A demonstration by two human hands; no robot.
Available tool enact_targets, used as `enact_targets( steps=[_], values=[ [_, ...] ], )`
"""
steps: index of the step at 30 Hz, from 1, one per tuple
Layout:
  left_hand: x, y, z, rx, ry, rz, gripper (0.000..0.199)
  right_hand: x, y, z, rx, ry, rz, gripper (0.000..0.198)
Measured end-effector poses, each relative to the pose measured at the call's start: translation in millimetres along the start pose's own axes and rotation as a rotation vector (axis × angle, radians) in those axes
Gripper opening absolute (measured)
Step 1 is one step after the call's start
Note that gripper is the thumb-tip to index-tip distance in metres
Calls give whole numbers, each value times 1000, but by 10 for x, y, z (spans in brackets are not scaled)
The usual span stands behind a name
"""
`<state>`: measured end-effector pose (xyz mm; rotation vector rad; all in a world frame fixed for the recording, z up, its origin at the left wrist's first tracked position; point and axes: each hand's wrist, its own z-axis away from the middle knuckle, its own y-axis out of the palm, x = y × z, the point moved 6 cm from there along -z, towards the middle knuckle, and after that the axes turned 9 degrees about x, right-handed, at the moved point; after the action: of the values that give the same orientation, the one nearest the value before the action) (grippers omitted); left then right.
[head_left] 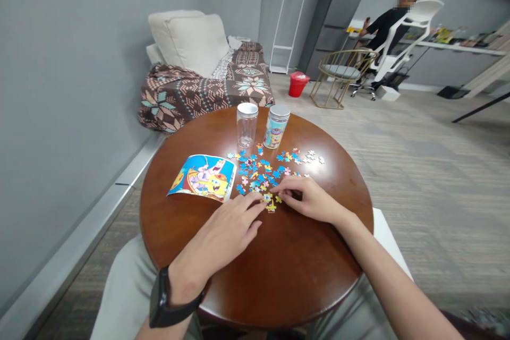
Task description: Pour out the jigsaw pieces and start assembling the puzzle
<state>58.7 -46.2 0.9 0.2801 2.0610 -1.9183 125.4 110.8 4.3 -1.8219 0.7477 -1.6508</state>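
My left hand [235, 223] lies low over the round table with its fingers stretched out. Its fingertips touch a small cluster of yellow jigsaw puzzle pieces [270, 204]. From the other side comes my right hand [308, 199], fingers bent, with thumb and index tips apart; I see no piece held between them. A single yellow puzzle piece [278, 199] lies by the right thumb. Beyond both hands are scattered loose puzzle pieces [255, 167], many of them blue. A cartoon picture sheet [207, 176], slightly curled, rests left of the pieces.
On the brown table [255, 271], a clear jar [247, 127] with a white lid stands beside a printed jar [275, 130]. Behind are a sofa [199, 45], a red bin [298, 85] and a gold-framed chair [338, 71]. A person [388, 26] sits at a far counter.
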Motion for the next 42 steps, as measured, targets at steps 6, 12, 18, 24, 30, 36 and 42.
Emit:
enact_targets(
  steps=[6,12,18,24,30,36,42],
  values=[
    [-11,34,-2,28,17,-18,35,-51,-11,10,-36,95,-27,10],
    [-26,34,-6,24,35,-61,36,-181,-81,42,-162,202,-83,13],
    [-39,31,-18,59,36,-90,33,-214,-40,47,-80,308,-471,24],
    [-24,19,-13,64,40,-52,32,-180,11,42,11,350,-560,25],
    [-30,-5,-12,38,59,-15,32,-175,21,34,11,305,-469,23],
    [-36,4,-13,49,67,-43,33,-100,8,23,-18,192,-211,16],
    [-39,-7,-17,49,61,-38,34,-64,4,20,-19,153,-124,13]
  ],
)
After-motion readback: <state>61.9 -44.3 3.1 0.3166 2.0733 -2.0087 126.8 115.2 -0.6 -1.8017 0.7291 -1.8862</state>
